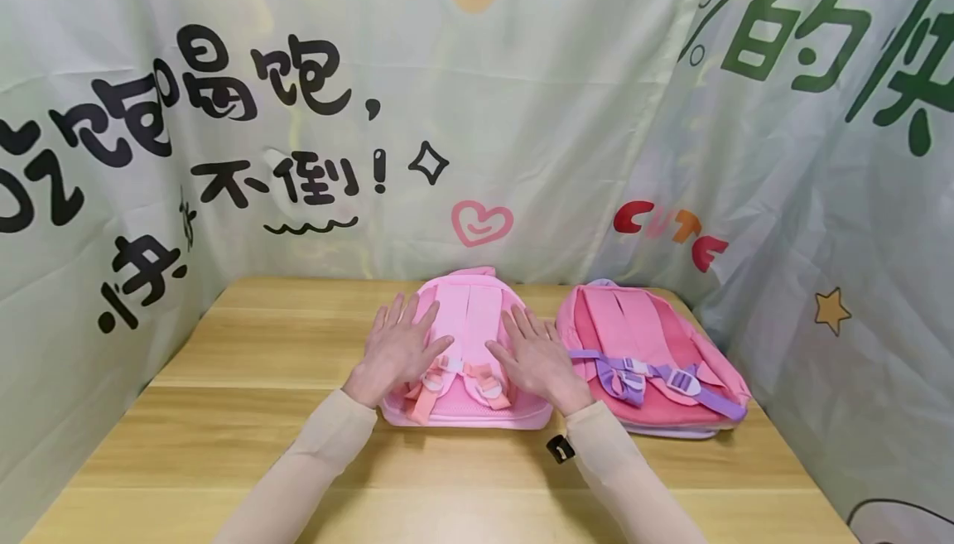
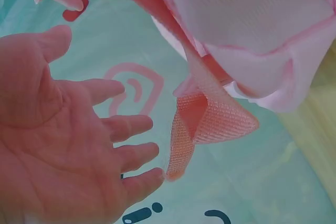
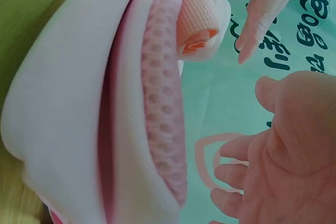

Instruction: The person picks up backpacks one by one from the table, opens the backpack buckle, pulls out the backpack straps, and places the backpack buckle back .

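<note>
A light pink backpack lies on the table with its shoulder straps facing up. Salmon webbing straps are bunched near its lower end. Over its left side hovers my left hand, fingers spread and straight. My right hand is likewise spread over the right side. In the left wrist view, a gap shows between the left hand and the loose webbing. Apart from the mesh-padded side of the bag, the right hand holds nothing in the right wrist view.
To the right lies a darker pink backpack with purple straps, and a lilac edge shows beneath it. Both bags rest on a wooden table. Printed cloth hangs around the table's back and sides. A small black device is at my right wrist.
</note>
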`<act>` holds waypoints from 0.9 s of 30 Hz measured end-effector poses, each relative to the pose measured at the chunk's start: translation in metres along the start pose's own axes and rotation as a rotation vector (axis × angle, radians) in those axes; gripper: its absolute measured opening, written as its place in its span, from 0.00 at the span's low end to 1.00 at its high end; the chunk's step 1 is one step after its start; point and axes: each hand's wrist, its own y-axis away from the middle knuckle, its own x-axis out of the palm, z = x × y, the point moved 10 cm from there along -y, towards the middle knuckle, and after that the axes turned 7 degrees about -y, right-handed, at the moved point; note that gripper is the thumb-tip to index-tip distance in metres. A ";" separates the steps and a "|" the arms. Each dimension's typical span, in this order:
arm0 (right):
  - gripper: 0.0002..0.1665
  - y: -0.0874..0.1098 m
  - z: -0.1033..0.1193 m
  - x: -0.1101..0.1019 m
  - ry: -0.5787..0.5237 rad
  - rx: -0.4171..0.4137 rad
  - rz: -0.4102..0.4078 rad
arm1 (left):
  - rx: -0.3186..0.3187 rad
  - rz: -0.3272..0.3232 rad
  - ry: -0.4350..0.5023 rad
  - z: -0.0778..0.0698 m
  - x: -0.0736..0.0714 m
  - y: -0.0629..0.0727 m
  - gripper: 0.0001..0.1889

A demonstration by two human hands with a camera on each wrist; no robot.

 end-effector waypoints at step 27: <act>0.21 -0.007 -0.005 0.020 -0.612 -0.002 -0.164 | 0.086 -0.190 0.542 0.002 0.001 -0.008 0.12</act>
